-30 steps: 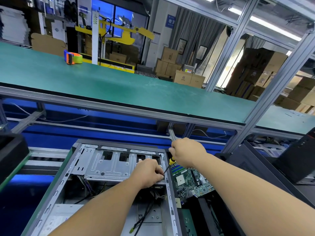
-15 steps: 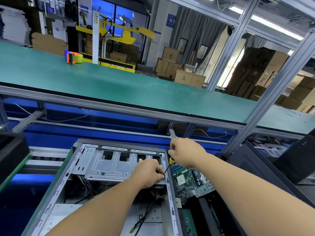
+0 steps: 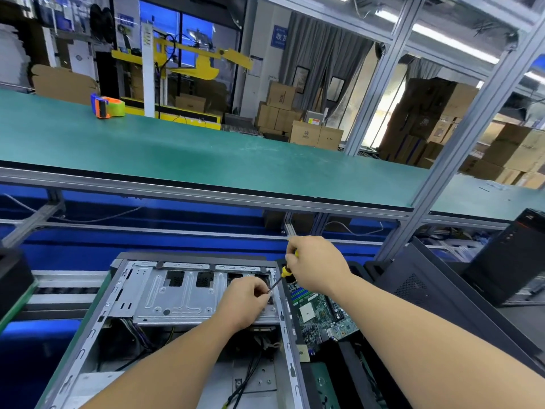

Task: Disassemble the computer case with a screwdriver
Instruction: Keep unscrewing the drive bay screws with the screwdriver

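While the right hand (image 3: pixel 317 265) keeps its grip on the screwdriver (image 3: pixel 285 273), little has shifted since a second ago.
Nearest, the left hand (image 3: pixel 246 305) pinches at the shaft tip on the drive bracket (image 3: pixel 180 299), at the open computer case's (image 3: pixel 88 329) far right corner; the handle sits marginally higher, suggesting a screw still backing out. Farther right lies a loose motherboard (image 3: pixel 320 314).

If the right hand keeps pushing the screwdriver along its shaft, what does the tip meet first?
Probably the metal drive cage of the computer case, right beside the left hand; the right hand aims the screwdriver down-left there. The exact contact is hidden.
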